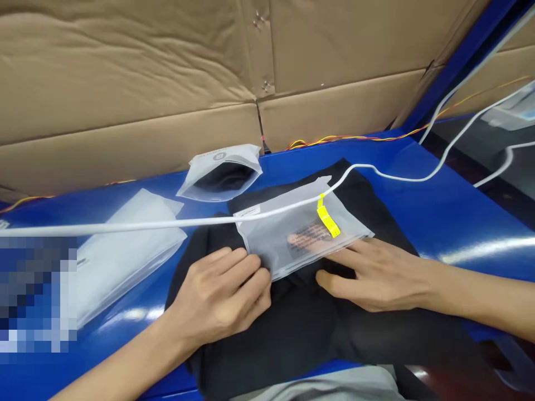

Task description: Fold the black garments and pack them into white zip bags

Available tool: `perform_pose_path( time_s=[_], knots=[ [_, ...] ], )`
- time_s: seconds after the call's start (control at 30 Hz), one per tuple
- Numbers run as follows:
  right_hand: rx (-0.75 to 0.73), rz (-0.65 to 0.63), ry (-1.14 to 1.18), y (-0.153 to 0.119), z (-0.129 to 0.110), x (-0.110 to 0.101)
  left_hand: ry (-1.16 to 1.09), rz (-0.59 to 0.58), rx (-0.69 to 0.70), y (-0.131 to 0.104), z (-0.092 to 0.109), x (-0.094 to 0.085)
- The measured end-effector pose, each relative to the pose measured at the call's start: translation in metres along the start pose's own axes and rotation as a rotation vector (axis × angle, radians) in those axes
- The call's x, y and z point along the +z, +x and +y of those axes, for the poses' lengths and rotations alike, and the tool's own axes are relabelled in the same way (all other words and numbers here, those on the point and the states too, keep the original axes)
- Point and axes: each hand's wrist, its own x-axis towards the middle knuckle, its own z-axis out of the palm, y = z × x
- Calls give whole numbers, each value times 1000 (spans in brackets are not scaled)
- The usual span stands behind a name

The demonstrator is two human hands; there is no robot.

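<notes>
A frosted plastic bag with a yellow tag and printed text lies on spread black fabric. My left hand is closed at the bag's near left corner, its fingertips curled out of sight, gripping the edge. Through the opening at the near right, the fingers of my right hand reach into the bag and show faintly through the plastic. They are stretched out, with the thumb apart outside, over the black fabric.
A white cable crosses above the bag. Behind is an open white bag with dark contents; another white bag lies left on the blue table. Brown padded panels close off the back, with thin coloured wires along their foot.
</notes>
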Motion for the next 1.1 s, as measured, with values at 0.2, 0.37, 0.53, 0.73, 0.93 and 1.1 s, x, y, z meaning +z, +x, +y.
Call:
perform_pose_path(
  time_s=[0.2, 0.37, 0.53, 0.73, 0.93, 1.1],
  knots=[
    [31, 168, -170, 7, -6, -2, -160, -9, 67, 2, 2, -1],
    [67, 206, -277, 10, -11, 2, -238, -9, 69, 5, 11, -1],
    [107, -5, -66, 11, -7, 5, -227, 63, -57, 4, 12, 0],
    [77, -107, 86, 14, -2, 3, -183, 124, -126, 3, 8, 2],
    [46, -29, 53, 14, -2, 3, -108, -44, -60, -3, 0, 7],
    [-57, 189, -147, 13, 3, -4, -71, -82, -10, -9, -18, -2]
  ],
)
